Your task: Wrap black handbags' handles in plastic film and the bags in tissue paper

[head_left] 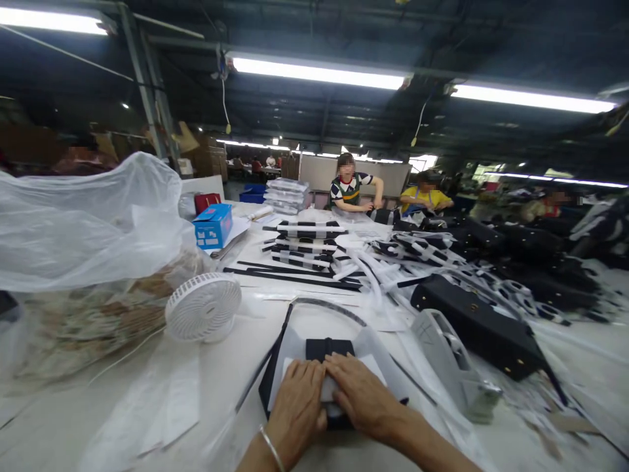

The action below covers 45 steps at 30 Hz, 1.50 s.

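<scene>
Directly before me on the table lies a black bag [265, 392] with a thin strap arching behind it. Pale wrapping sheet [371, 344] spreads out around its middle, and a black strap piece [328, 347] shows on top. My left hand [299, 400] and my right hand [361, 393] meet over a white paper [376, 368] on the bag. Both sets of fingers lie along the paper, with the thumbs bent in at its near side, closed on it. The bag's middle is hidden under my hands. A bracelet circles my left wrist.
On the left stand a white fan [204, 307], a blue box [213, 226] and a large clear plastic bag [93, 223]. To the right are a grey tape dispenser [455, 364] and a black bag [476, 321]. Black strips [295, 274] lie ahead; two co-workers sit beyond.
</scene>
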### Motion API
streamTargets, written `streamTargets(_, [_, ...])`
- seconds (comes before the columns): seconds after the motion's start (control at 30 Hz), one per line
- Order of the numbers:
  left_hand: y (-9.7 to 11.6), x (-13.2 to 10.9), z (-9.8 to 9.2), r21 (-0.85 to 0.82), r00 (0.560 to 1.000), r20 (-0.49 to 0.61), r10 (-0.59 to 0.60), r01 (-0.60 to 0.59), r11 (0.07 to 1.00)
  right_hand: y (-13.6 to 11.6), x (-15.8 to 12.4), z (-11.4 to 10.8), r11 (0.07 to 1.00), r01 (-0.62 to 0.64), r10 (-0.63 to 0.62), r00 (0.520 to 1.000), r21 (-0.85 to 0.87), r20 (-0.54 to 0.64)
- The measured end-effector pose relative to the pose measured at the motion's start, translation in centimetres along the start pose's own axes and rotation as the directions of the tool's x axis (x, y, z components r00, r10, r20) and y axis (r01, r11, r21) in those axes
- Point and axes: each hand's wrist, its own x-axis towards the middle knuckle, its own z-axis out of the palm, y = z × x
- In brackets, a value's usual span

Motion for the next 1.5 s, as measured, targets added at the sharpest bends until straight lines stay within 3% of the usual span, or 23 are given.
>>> streamTargets(0.13, [-0.7,-0.6,2.7,0.128,0.996,-0.078,0.033,-0.023,0.992,-0.4,-0.6,2.3,0.998,-0.057,0.055,0.995,-0.015,-0.082])
streamTargets(0.23, [-1.5,-1.8,4.1,0.241,0.984,-0.133,0.121,-0.086,0.967,-0.4,-1.0,3.2,0.999,-0.04,0.036,0.993,-0.034,-0.11])
streamTargets(0.37, [-1.6,-1.9,3.1,0.226,0.973,-0.126,0.193,-0.161,0.961,-0.1,-1.0,4.4,0.996,-0.022,0.008,0.987,-0.087,-0.16])
streamTargets(0.43, [-0.4,-0.2,1.2,0.15,0.979,-0.143,0.145,-0.124,0.981,0.0,-0.8,5.1,0.993,-0.008,-0.016,0.98,-0.12,-0.199])
streamTargets(0.53, [2.7,4.5,-2.3,0.009,0.984,-0.17,0.048,-0.047,0.999,0.2,-0.2,6.1,0.988,0.019,-0.063,0.957,-0.154,-0.282])
streamTargets(0.63, [5.0,9.3,-3.9,-0.191,0.989,-0.148,-0.02,-0.009,0.982,0.9,0.2,7.0,0.983,0.055,-0.113,0.934,-0.177,-0.339])
streamTargets(0.73, [4.6,12.2,-2.7,-0.287,0.986,-0.091,-0.138,0.107,0.952,2.1,0.5,8.4,0.974,0.069,-0.144,0.923,-0.215,-0.358])
streamTargets(0.9, [0.9,13.1,0.8,-0.221,0.96,-0.003,-0.279,0.271,0.937,3.5,0.7,10.3,0.952,0.093,-0.203,0.906,-0.292,-0.371])
streamTargets(1.0, [0.1,13.0,2.0,-0.138,0.942,0.026,-0.335,0.335,0.932,2.7,-0.2,8.5,0.971,0.126,-0.201,0.889,-0.203,-0.412])
streamTargets(1.1, [0.3,13.0,2.7,-0.058,0.942,0.047,-0.333,0.336,0.94,2.0,-1.5,3.5,0.98,0.187,-0.14,0.885,0.064,-0.443])
streamTargets(1.17, [0.5,13.0,3.1,-0.023,0.946,0.054,-0.319,0.321,0.947,2.9,-1.9,-0.6,0.965,0.049,0.091,0.86,0.257,-0.503])
streamTargets(1.23, [0.6,12.9,3.3,-0.003,0.949,0.057,-0.309,0.31,0.951,5.0,-1.5,-3.8,0.904,-0.133,0.344,0.789,0.406,-0.508])
streamTargets(1.27, [0.7,12.8,3.3,0.004,0.95,0.057,-0.307,0.307,0.952,6.4,-1.0,-4.8,0.865,-0.219,0.438,0.766,0.451,-0.47])
streamTargets(1.33, [0.8,12.6,3.3,0.012,0.951,0.048,-0.306,0.306,0.952,9.5,0.5,-5.7,0.789,-0.357,0.544,0.784,0.5,-0.299])
streamTargets(1.43, [0.9,12.3,3.1,0.015,0.951,0.02,-0.309,0.309,0.951,13.7,2.9,-5.0,0.694,-0.489,0.572,0.82,0.529,0.007])
streamTargets(1.5, [1.0,12.1,3.0,0.012,0.952,-0.021,-0.304,0.304,0.952,15.6,4.0,-4.6,0.596,-0.542,0.556,0.811,0.593,0.181])
